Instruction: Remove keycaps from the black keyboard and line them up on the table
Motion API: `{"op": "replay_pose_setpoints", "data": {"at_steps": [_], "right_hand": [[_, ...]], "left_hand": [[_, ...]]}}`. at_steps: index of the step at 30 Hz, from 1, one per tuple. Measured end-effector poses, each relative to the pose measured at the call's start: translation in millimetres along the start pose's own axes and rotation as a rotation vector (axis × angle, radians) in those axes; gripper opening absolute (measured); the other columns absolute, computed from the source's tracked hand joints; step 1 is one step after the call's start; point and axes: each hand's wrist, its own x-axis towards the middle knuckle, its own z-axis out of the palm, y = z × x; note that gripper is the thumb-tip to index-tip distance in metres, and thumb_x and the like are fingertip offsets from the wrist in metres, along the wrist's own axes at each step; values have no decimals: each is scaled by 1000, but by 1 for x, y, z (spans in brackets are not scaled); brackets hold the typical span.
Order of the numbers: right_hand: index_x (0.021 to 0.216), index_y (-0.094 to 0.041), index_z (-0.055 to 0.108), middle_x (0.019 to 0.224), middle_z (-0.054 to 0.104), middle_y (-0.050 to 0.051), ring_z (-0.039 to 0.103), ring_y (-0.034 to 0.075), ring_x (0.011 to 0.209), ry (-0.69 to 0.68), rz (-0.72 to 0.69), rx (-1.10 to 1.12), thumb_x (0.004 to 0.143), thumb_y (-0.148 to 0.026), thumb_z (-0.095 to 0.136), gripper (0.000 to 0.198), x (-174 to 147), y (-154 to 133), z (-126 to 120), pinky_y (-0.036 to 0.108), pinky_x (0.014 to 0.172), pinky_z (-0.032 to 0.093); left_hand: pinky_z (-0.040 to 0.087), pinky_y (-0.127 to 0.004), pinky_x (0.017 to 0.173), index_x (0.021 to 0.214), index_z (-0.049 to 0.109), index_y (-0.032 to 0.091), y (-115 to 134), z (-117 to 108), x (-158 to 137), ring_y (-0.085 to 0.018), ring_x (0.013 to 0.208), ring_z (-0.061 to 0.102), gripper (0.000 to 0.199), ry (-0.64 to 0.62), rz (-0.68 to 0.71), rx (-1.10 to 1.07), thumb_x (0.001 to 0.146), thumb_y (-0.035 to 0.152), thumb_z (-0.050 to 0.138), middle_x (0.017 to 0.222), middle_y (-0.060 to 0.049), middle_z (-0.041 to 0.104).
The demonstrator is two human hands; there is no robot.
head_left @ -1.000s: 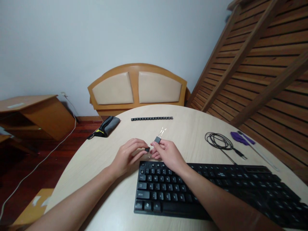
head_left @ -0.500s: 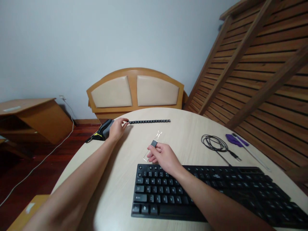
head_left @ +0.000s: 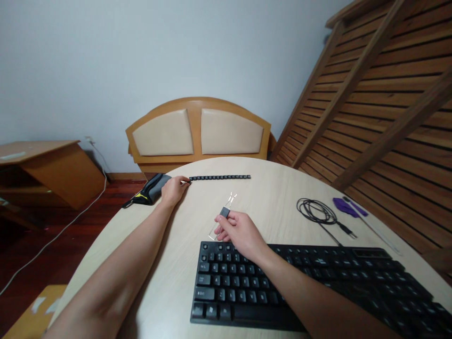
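My left hand (head_left: 173,189) reaches to the far side of the table, its fingertips closed on a small dark keycap (head_left: 189,181) at the left end of a straight row of black keycaps (head_left: 221,178). Between the thumb and fingers of my right hand (head_left: 238,230) is a wire keycap puller (head_left: 225,212) with a dark grey grip, its wire prongs pointing away from me. That hand hovers over the upper left edge of a black keyboard (head_left: 243,296). Gaps show in the keyboard's top row, and my right forearm hides part of its keys.
A grey and black glove-like item with yellow trim (head_left: 150,190) lies beside my left wrist. To the right are a coiled black cable (head_left: 318,212), a purple cloth (head_left: 348,207) and a thin brush-like stick (head_left: 370,223). A wooden headboard (head_left: 197,127) stands behind the round table (head_left: 271,188).
The view has shifted slightly. My left fingertips have moved a little at the row's end, where a dark keycap now shows beneath them. My right hand keeps hold of the puller.
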Motion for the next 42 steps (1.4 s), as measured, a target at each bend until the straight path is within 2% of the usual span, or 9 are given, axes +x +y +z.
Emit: {"op": "replay_pose_setpoints", "data": {"at_steps": [20, 34, 37, 40, 42], "right_hand": [[80, -15, 62, 70, 68, 2, 64, 10, 54, -15, 0, -19, 93, -27, 54, 19, -1, 2, 0, 20, 51, 50], [82, -14, 62, 69, 68, 3, 64, 10, 53, -23, -1, -25, 93, -24, 53, 17, -2, 1, 0, 20, 51, 49], [82, -14, 62, 71, 68, 3, 64, 10, 54, -46, -30, -29, 92, -25, 55, 17, -1, 2, -1, 21, 51, 50], [83, -14, 63, 72, 68, 3, 63, 10, 55, -65, -58, -26, 91, -26, 56, 16, -3, 0, -1, 20, 52, 49], [87, -14, 63, 71, 67, 2, 63, 10, 54, -70, -70, -28, 92, -25, 56, 14, -5, -2, 0, 20, 52, 49]], "left_hand": [[47, -27, 71, 112, 68, 28, 2, 1, 2, -27, 96, 67, 28, -11, 13, 26, 87, 37, 59, 103, -4, 75], [49, -33, 77, 109, 68, 25, 3, 1, 0, -30, 97, 67, 27, -1, 13, -10, 86, 38, 60, 98, -7, 75], [49, -38, 84, 114, 64, 22, 9, -3, -8, -32, 105, 63, 31, 32, 26, -48, 85, 34, 62, 110, -10, 71], [43, -42, 96, 122, 58, 21, 23, -12, -21, -33, 123, 51, 39, 88, 83, -118, 84, 26, 63, 129, -12, 60], [41, -43, 100, 123, 55, 22, 35, -19, -30, -32, 125, 48, 39, 109, 123, -184, 85, 23, 62, 131, -11, 57]]}}
